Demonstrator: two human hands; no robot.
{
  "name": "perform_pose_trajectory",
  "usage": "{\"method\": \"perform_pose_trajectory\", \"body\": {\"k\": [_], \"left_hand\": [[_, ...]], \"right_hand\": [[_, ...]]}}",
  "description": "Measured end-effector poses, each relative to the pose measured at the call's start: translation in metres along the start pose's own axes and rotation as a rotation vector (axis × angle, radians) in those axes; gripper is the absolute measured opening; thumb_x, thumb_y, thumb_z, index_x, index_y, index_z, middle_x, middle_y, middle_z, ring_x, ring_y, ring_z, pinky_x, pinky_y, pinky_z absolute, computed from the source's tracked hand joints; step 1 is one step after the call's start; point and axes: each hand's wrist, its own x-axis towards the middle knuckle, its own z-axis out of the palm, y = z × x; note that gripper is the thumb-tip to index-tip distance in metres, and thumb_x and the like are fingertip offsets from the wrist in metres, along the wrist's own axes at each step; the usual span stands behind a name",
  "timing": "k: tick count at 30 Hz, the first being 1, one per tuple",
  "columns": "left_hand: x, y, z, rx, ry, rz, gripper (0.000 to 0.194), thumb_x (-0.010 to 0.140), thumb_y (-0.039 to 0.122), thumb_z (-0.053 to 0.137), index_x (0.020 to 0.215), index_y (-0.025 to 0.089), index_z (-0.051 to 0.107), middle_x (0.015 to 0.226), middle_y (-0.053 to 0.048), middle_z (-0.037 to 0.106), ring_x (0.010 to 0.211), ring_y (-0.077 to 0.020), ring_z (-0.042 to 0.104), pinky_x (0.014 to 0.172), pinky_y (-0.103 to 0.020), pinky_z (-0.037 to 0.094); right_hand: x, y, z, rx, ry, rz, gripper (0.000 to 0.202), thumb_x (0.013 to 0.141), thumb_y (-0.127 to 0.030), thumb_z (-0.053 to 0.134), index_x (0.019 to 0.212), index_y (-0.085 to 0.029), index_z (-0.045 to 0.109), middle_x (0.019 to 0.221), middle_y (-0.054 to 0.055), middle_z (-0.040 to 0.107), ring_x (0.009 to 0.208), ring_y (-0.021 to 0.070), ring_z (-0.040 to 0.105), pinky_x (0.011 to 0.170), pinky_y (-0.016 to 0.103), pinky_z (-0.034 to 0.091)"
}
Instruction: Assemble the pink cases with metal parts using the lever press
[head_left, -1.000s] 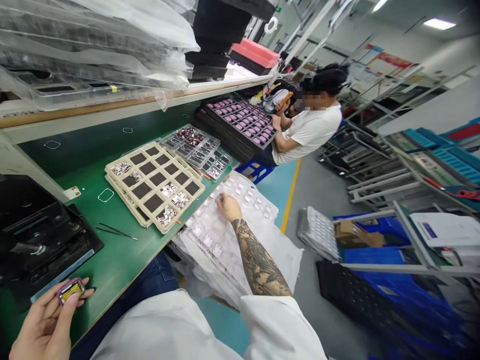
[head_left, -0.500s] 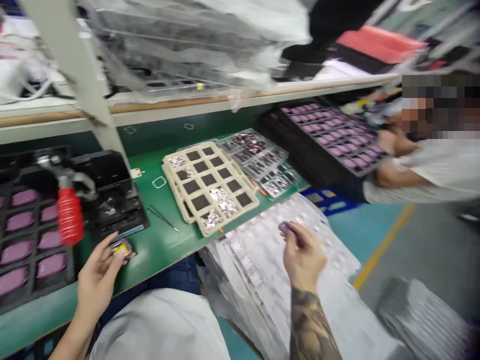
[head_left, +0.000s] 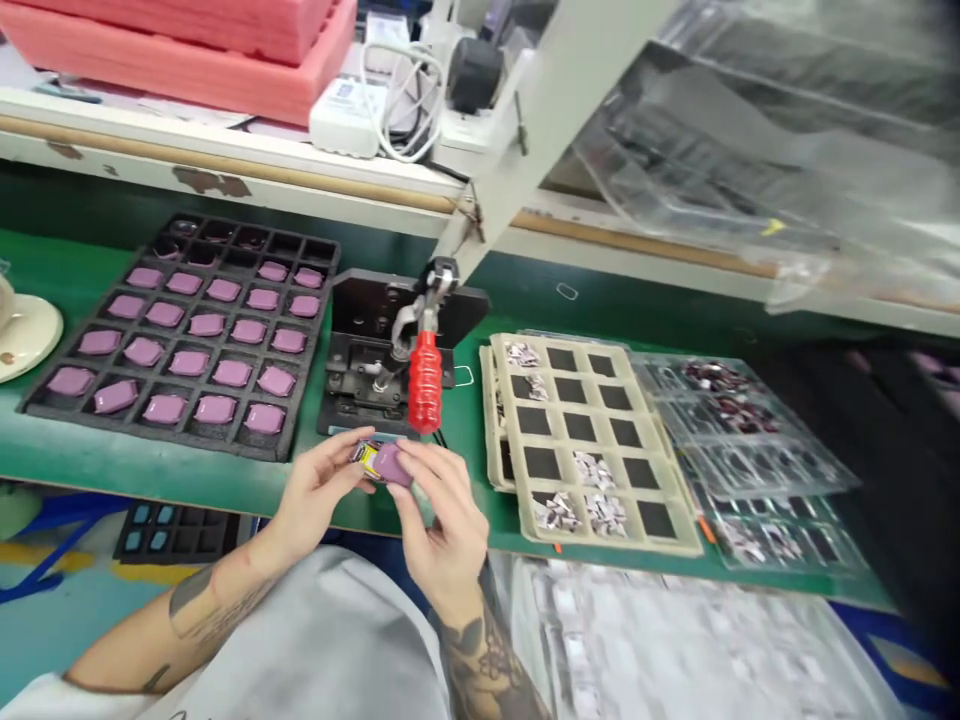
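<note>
Between finger and thumb, my left hand (head_left: 311, 490) grips a small device housing (head_left: 365, 455) with a yellow part inside. My right hand (head_left: 446, 510) pinches a purple cover (head_left: 393, 464) right beside it; the two pieces meet or overlap, and I cannot tell whether they are joined. Just beyond my hands stands a black toggle-clamp fixture (head_left: 367, 370) with a red handle (head_left: 425, 385). To the left lies a black foam tray (head_left: 247, 445) bearing rows of purple covers (head_left: 206, 325).
A cream compartment tray (head_left: 694, 545) with small silvery parts is on the right, beside clear plastic trays (head_left: 795, 430). A shelf (head_left: 300, 185) crosses above the green bench (head_left: 187, 485). White sheeting with parts (head_left: 675, 640) lies below the bench edge.
The view has swung left. My right hand has brought the purple cover from the right over to the device housing in my left hand. Both hands are now together before the fixture.
</note>
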Motion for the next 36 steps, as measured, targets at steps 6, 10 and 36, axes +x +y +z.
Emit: {"method": "perform_pose_trajectory", "body": {"k": [6,10,36], "left_hand": [[-0.007,0.01,-0.015,-0.057,0.041,0.022,0.045,0.101,0.04,0.085,0.143,0.022,0.081,0.136,-0.013,0.084,0.105,-0.0252,0.083,0.093,-0.038,0.071],[-0.003,0.011,-0.019,-0.018,0.069,0.007,0.048,0.101,0.044,0.085,0.143,0.023,0.081,0.146,-0.013,0.08,0.129,-0.0308,0.079,0.105,-0.039,0.069],[0.005,0.01,-0.04,0.225,0.123,0.294,0.022,0.106,0.036,0.078,0.114,0.019,0.089,0.107,-0.009,0.09,0.093,-0.023,0.088,0.089,-0.027,0.071]], "right_hand": [[0.019,0.003,0.024,0.039,-0.136,0.001,0.046,0.102,-0.01,0.075,0.142,-0.032,0.076,0.139,0.008,0.081,0.128,0.029,0.073,0.11,0.057,0.065],[0.016,0.002,0.031,-0.023,-0.152,-0.04,0.049,0.103,-0.008,0.075,0.145,-0.032,0.074,0.139,0.008,0.081,0.126,0.0281,0.074,0.108,0.055,0.065],[0.024,0.003,0.057,-0.034,0.069,0.123,0.032,0.11,-0.034,0.067,0.141,-0.028,0.073,0.122,0.011,0.075,0.111,0.0289,0.075,0.095,0.05,0.067]]}}
